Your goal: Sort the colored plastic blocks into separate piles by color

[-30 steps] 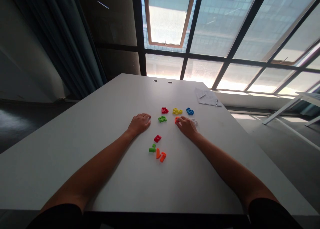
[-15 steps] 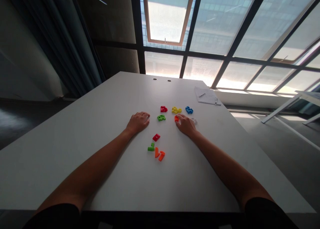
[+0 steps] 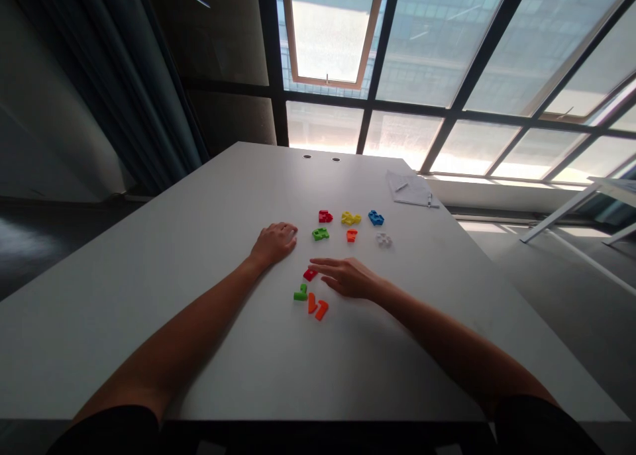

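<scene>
Counting left to right on the white table [image 3: 238, 369]: four loose pieces, being one green piece [image 3: 300, 295], one red piece [image 3: 309, 275] and two orange pieces [image 3: 322, 310]. Six bigger blocks: green block [image 3: 320, 234], red block [image 3: 324, 216], yellow block [image 3: 350, 218], orange block [image 3: 351, 236], blue block [image 3: 376, 218], white block [image 3: 383, 240]. Two bare hands.

Red piece: small, squarish, with a paler spot near its middle; far edge partly covered by fingers.

Places taken from the red piece. Left hand [image 3: 274, 244] rested left of it and farther off, palm down, fingers bent; whether open or closed could not be told. Green piece lay nearer the person, slightly left; orange pieces nearer still. Right hand [image 3: 348, 278] was just right of it, thumb and fingers apart, foremost fingertips at its far edge; contact unclear. All six blocks sat beyond it, white block farthest right. Paper [image 3: 406, 193] lay far beyond, rightward.
</scene>
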`<state>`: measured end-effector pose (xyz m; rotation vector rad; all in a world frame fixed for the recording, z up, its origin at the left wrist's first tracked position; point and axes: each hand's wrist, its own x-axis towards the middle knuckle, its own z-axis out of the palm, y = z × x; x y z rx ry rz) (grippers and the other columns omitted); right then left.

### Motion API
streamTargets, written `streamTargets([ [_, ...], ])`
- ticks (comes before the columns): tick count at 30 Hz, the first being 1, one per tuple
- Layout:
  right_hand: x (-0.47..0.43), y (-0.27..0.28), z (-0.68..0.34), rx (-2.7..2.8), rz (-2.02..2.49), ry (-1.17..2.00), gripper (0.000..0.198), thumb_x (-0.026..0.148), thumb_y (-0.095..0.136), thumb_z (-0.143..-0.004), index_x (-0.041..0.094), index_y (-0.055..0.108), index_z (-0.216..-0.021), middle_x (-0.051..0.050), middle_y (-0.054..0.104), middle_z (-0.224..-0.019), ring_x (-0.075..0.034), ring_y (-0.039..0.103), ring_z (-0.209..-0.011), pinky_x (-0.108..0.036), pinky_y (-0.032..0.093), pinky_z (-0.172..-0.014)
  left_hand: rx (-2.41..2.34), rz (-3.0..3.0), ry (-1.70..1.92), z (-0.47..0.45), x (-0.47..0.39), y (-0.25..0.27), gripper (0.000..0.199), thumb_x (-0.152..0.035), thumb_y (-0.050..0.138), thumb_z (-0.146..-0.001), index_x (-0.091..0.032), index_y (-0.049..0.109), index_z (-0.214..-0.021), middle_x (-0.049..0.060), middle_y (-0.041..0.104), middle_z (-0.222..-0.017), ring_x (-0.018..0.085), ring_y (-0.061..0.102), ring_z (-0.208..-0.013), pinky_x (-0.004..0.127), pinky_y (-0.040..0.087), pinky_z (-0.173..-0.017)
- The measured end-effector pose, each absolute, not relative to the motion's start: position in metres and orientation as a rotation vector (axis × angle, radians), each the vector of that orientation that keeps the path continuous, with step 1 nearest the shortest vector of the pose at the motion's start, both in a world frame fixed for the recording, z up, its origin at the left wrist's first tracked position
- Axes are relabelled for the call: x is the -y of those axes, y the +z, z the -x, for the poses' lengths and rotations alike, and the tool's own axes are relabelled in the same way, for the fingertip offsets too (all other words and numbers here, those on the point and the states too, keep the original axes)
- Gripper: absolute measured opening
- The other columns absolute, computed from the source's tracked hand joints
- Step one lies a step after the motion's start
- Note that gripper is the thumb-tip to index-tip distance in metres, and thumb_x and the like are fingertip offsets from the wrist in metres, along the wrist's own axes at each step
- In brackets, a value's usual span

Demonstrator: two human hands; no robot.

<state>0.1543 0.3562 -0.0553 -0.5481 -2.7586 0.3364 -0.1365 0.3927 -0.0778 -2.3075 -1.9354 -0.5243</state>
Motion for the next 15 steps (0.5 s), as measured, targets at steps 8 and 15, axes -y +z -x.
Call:
streamTargets([
  [8,-0.362,-0.063,-0.156,2.734,0.542,0.178,0.024,0.030,0.058,-0.108,0.028,0.071,-0.128,-0.005,0.074,-0.131,-0.016,0.075,-0.092,-0.025,0.052,-0.069,1.948,2.294,-0.514,0.135,-0.391,-0.076,0.035,-0.033,0.054,-0.098,-0.025,0.071,-0.127,0.011,0.070,-0.134,0.031,0.063,-0.122,0.048,0.051,-0.103],
  [15,-0.371,-0.065,-0.161,2.712,0.611,0.162,0.017,0.029,0.061,-0.107,0.023,0.074,-0.116,-0.008,0.075,-0.120,-0.015,0.072,-0.084,-0.024,0.046,-0.064,1.940,2.299,-0.529,0.137,-0.393,-0.079,0.035,-0.033,0.054,-0.098,-0.024,0.070,-0.127,0.011,0.070,-0.134,0.031,0.063,-0.122,0.048,0.051,-0.103],
])
